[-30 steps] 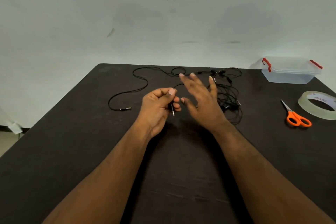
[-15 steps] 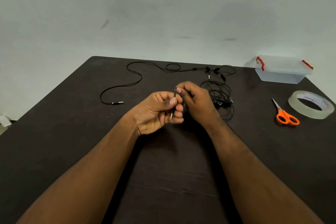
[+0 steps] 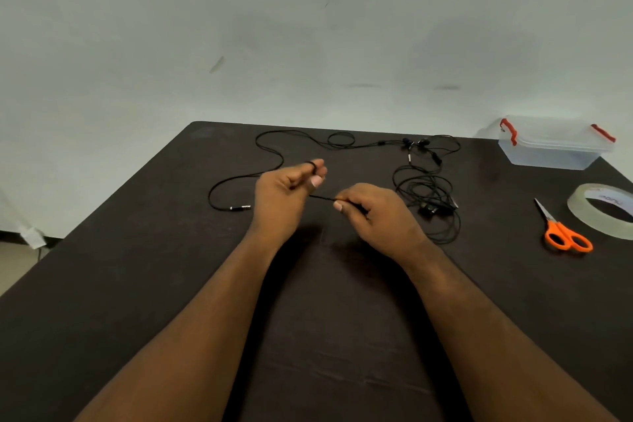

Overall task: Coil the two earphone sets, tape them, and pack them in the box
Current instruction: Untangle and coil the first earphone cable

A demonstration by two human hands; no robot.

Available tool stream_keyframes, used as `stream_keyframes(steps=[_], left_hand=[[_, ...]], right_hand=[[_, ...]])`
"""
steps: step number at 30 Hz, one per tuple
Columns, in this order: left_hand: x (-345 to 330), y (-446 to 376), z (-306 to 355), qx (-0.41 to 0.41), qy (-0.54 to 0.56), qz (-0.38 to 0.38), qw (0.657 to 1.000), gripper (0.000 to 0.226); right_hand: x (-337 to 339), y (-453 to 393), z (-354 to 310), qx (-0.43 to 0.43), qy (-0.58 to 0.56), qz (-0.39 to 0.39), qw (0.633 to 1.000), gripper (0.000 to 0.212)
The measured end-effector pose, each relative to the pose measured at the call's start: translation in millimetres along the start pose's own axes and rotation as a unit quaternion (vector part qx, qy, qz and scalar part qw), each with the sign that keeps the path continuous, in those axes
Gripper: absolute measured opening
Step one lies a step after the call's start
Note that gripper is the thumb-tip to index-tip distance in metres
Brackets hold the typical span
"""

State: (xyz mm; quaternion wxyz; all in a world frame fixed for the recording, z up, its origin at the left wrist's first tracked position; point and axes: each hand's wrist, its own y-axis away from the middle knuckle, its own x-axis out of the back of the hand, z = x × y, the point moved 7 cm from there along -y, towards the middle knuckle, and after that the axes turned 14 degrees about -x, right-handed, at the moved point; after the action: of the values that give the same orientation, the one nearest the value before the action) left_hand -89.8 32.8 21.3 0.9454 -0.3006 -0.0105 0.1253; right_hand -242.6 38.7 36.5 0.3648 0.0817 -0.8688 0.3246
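A black earphone cable (image 3: 322,198) is drawn taut between two hands above the dark table (image 3: 137,267).

The cable is looped round a curled finger of the left hand (image 3: 284,192) and pinched by the right hand (image 3: 373,216); its loose tangle (image 3: 428,195) lies just right of that hand. A second earphone set (image 3: 274,151) is spread along the far edge. At far right stand the lidded clear box (image 3: 551,147), tape roll (image 3: 603,209) and orange scissors (image 3: 565,236).
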Motion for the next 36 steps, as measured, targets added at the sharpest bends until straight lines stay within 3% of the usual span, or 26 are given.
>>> stream_keyframes(steps=[3, 6, 10, 17, 22, 29, 32, 36], left_hand=[[-20.9, 6.3, -2.4, -0.01, -0.086, -0.163, 0.983, 0.027], [-28.1, 14.9, -6.2, 0.031, -0.076, -0.273, 0.959, 0.024], [-26.7, 22.0, -8.8, 0.121, 0.04, -0.273, 0.954, 0.023], [-36.9, 28.3, -6.3, 0.139, 0.106, -0.307, 0.936, 0.02], [-43.1, 33.3, 1.1, 0.171, 0.221, -0.297, 0.913, 0.02], [-47.1, 33.9, 2.5, 0.187, 0.252, -0.255, 0.915, 0.019], [-44.3, 34.2, 2.3, 0.205, 0.246, -0.257, 0.912, 0.019], [-42.6, 40.9, 4.9, 0.23, 0.246, -0.316, 0.887, 0.015]], right_hand=[[12.3, 1.6, -2.5, 0.022, 0.083, 0.07, 0.994, 0.012], [20.3, 1.4, -4.6, 0.048, 0.136, 0.117, 0.983, 0.014], [27.4, 2.2, -4.3, 0.06, 0.114, 0.147, 0.981, 0.025], [39.8, -0.5, 13.7, 0.017, 0.026, 0.162, 0.986, 0.029], [38.9, 0.3, 24.2, -0.015, -0.003, 0.148, 0.989, 0.016], [27.8, 2.4, 11.3, -0.006, -0.014, 0.143, 0.99, 0.01], [36.2, 0.8, 21.1, -0.044, -0.009, 0.173, 0.984, 0.013], [57.8, 4.0, 53.1, -0.156, -0.041, 0.249, 0.955, 0.021]])
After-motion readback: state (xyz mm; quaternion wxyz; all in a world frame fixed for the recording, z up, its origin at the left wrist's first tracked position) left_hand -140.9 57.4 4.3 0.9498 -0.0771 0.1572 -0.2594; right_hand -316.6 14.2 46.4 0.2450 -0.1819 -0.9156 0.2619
